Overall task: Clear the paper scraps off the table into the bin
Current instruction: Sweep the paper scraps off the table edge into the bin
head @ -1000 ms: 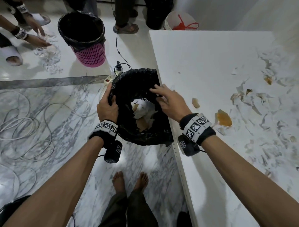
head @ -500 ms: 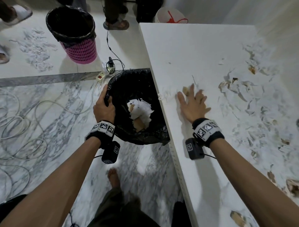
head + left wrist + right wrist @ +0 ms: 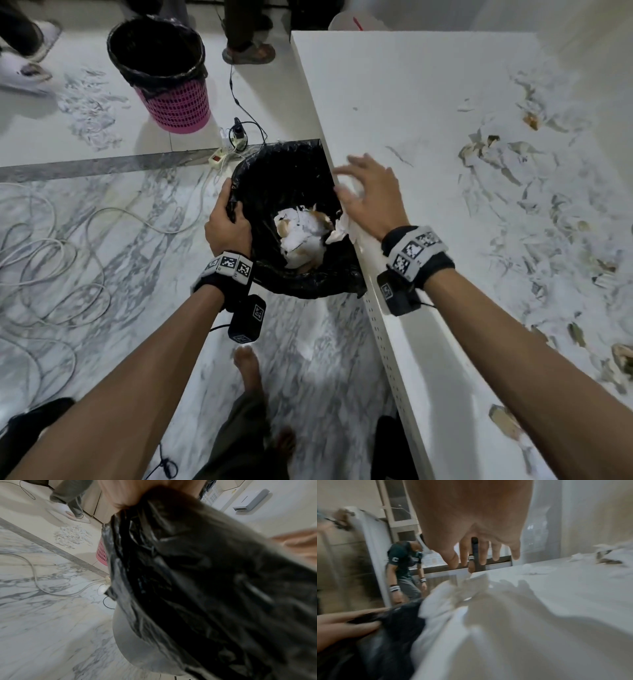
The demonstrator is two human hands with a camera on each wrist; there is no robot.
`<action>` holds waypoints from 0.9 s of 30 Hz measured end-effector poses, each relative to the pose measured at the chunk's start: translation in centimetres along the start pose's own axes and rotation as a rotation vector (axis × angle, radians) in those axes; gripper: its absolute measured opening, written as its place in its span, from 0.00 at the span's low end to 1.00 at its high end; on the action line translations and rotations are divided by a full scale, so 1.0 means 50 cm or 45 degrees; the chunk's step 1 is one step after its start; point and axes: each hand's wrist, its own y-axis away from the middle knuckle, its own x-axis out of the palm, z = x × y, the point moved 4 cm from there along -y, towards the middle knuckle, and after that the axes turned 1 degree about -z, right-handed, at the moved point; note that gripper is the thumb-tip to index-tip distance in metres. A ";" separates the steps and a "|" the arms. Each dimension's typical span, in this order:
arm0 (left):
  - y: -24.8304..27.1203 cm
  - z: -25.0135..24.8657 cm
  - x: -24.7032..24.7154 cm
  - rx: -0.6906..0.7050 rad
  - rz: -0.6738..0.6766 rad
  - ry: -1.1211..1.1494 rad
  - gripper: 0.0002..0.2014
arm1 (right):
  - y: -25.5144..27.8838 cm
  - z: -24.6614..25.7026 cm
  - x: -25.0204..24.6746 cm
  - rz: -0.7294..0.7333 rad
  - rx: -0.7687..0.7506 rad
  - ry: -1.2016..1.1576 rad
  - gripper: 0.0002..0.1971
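Observation:
My left hand (image 3: 226, 221) grips the rim of the black-lined bin (image 3: 274, 178), held against the white table's (image 3: 428, 102) left edge. White and brown paper (image 3: 301, 240) lies inside it. My right hand (image 3: 364, 192) is at that edge, blurred, fingers spread and straight. White scraps (image 3: 340, 228) hang over the edge under its palm, above the bin. Several torn scraps (image 3: 513, 192) litter the table farther right. In the left wrist view the liner (image 3: 197, 581) fills the frame. In the right wrist view, straight fingers (image 3: 496, 553) point down over the white scraps (image 3: 450, 599) beside the liner (image 3: 393, 635).
A pink basket bin (image 3: 178, 102) with a black liner stands on the floor behind. A power strip (image 3: 219, 158) and white cables (image 3: 51, 246) lie on the marble floor. Other people's feet (image 3: 248, 53) and floor scraps (image 3: 89, 113) are beyond. My bare foot (image 3: 247, 370) is below the bin.
My right hand went from above the bin out flat onto the table, then swept back left to the edge, pushing white scraps over it. The left hand kept its grip on the bin rim.

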 end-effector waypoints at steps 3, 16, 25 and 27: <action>0.006 0.001 -0.001 -0.005 -0.013 0.011 0.24 | -0.055 -0.089 -0.029 0.088 0.288 0.123 0.32; 0.014 0.010 0.002 0.005 -0.026 0.055 0.24 | 0.002 -0.041 -0.018 0.154 0.048 -0.208 0.18; 0.014 0.021 0.010 -0.009 -0.012 0.097 0.23 | 0.008 -0.333 -0.145 0.356 0.767 0.430 0.45; 0.012 0.020 0.010 -0.028 -0.020 0.068 0.23 | 0.023 -0.328 -0.124 0.400 0.872 0.303 0.44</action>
